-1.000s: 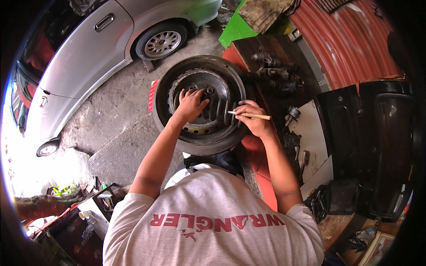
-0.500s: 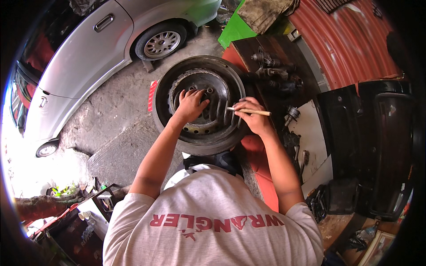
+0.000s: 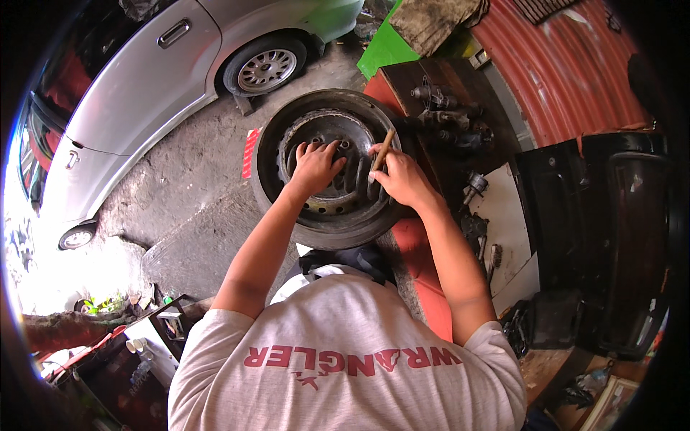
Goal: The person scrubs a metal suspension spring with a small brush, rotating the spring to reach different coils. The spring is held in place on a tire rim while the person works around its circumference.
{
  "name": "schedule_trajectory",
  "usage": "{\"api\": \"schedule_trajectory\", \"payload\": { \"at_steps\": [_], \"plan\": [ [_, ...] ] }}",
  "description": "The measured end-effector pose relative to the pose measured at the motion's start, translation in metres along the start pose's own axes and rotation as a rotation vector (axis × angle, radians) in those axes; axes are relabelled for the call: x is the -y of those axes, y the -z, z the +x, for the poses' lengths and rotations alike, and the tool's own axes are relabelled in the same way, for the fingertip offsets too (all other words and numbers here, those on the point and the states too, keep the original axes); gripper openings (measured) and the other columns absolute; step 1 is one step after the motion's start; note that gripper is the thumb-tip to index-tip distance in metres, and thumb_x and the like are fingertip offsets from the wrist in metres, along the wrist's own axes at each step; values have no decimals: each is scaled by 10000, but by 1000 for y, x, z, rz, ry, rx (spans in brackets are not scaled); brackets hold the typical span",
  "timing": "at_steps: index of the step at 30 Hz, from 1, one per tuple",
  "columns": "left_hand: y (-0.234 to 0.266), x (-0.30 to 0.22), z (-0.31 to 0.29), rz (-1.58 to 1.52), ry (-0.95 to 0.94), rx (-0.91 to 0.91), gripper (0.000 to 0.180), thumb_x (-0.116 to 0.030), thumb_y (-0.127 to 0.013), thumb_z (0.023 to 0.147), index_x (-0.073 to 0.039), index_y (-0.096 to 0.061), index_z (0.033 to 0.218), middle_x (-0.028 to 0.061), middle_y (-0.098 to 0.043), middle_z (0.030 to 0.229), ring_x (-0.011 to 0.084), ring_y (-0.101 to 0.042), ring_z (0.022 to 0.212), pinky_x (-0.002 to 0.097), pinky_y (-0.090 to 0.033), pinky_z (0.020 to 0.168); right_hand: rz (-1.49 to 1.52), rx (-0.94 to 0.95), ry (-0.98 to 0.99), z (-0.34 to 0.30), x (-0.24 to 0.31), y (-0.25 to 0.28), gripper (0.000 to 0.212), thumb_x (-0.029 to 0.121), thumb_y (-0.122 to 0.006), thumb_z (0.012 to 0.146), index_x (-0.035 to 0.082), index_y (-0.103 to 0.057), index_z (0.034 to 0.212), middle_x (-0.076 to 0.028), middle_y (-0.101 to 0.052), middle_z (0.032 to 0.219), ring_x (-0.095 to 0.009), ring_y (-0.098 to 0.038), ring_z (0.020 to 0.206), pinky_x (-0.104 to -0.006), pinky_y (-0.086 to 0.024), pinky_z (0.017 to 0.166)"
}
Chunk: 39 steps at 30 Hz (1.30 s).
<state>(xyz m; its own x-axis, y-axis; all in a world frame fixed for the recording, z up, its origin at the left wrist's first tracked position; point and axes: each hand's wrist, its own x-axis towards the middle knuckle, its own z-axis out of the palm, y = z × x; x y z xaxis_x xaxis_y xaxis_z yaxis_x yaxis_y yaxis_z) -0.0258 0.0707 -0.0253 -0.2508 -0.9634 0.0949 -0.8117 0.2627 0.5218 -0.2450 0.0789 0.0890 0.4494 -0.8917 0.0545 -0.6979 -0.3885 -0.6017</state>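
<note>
Apparently the work is under way, how much remains unclear: the right hand (image 3: 399, 176) grips a wooden stick (image 3: 386, 143) in its fingers beside a dark coil (image 3: 361, 174) on the wheel (image 3: 267, 161), where the left hand (image 3: 314, 169) lies, fingers spread.

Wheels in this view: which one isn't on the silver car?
The dark-rimmed wheel beneath the left hand and right hand, face up, apart from the silver car. The upper wheel and lower-left wheel, both pale-rimmed, are on it.
</note>
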Motion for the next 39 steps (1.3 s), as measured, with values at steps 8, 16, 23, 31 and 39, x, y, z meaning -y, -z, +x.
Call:
{"api": "schedule_trajectory", "payload": {
  "at_steps": [8, 16, 23, 31, 39],
  "plan": [
    [-4, 1, 3, -45, -8, 8, 575, -479, -509, 980, -97, -504, 1410, 154, -631, 1287, 360, -502, 1292, 596, -240, 1124, -65, 155, -52, 26, -3, 2, 368, 195, -688, 862, 61, -584, 1188, -218, -675, 992, -395, -643, 1011, -474, -510, 872],
    [-3, 5, 3, -68, 11, 33, 593, -489, -507, 978, -78, -512, 1405, 147, -627, 1296, 355, -488, 1305, 581, -225, 1135, -25, 215, 17, 24, -12, -10, 372, 173, -700, 829, 59, -588, 1165, -223, -676, 984, -399, -649, 1001, -489, -512, 884],
    [1, 5, 2, -120, 27, 59, 620, -504, -522, 967, -48, -524, 1388, 201, -602, 1316, 356, -485, 1306, 560, -221, 1143, -109, 186, 113, 21, -6, -12, 367, 158, -708, 814, 73, -588, 1150, -196, -683, 945, -380, -650, 975, -480, -499, 873],
    [0, 14, 8, -118, 1, 134, 671, -512, -586, 919, -95, -480, 1433, 198, -536, 1402, 360, -421, 1374, 577, -203, 1160, 123, -116, -68, 14, -28, -3, 230, 128, -716, 815, 24, -627, 1000, -159, -677, 884, -359, -662, 888, -436, -510, 817],
    [13, 19, 15, -474, 28, 240, 648, -441, -584, 926, -53, -482, 1434, 179, -427, 1526, 326, -337, 1448, 540, -156, 1175, 281, -210, -354, -3, -12, 6, 120, 107, -696, 862, 46, -634, 946, -24, -629, 876, -139, -594, 856, -302, -456, 788]
  ]
}}
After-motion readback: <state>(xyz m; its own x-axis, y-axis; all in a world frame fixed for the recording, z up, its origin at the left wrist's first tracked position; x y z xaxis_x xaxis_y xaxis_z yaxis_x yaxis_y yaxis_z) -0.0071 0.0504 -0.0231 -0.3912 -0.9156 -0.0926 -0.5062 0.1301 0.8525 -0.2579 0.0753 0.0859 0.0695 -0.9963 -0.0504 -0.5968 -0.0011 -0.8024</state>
